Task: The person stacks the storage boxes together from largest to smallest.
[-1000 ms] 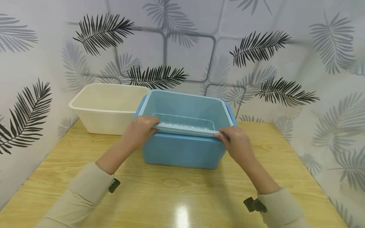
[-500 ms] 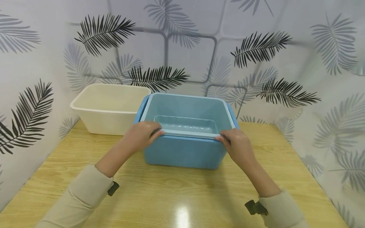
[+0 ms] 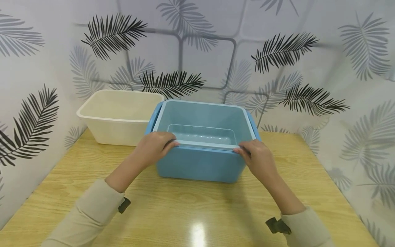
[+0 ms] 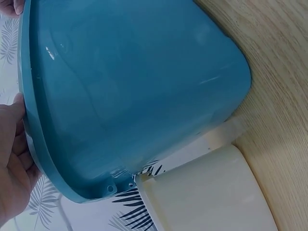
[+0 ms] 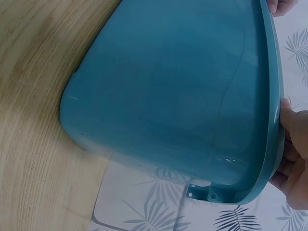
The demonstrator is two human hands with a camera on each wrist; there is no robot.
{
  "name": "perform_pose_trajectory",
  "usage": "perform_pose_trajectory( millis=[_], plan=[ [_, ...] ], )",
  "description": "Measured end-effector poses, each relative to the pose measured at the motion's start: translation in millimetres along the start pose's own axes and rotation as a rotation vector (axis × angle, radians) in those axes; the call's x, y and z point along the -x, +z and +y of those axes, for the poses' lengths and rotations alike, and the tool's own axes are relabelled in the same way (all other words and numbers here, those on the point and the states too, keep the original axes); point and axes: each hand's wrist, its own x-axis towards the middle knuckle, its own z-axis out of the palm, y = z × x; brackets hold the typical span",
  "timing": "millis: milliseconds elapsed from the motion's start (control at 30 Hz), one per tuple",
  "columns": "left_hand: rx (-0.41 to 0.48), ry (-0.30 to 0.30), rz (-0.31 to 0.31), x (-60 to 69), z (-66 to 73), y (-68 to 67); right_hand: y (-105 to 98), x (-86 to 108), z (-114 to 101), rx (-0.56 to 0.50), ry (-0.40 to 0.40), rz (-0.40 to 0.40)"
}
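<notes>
Gripping 1 inner tub (image 3: 203, 116): fingers (image 3: 170, 146) of 2 hands (image 3: 154, 145) (image 3: 257, 156) | 1 apparently separate outer tub (image 3: 197, 164) | 1 cream tub (image 3: 118, 131)

Beige sleeves (image 3: 89, 209), dark cuff pieces (image 3: 124, 205)

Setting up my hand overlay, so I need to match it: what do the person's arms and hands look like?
The left hand and right hand are ungloved. The left sleeve and right sleeve are beige and end on the forearms. A small dark piece juts out by each cuff; what it is, I can't tell.
</notes>
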Motion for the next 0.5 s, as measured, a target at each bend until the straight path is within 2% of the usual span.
perform_pose_trajectory(
  millis=[200,500],
  plan=[
    [-0.006,0.012,0.026,-1.9,-0.1,3.0,0.2,0.0,2.4,0.007,-0.011,0.015],
    [0.003,0.002,0.023,-5.4,1.6,5.3,-1.4,-0.3,5.3,0.011,0.003,0.012]
  ],
)
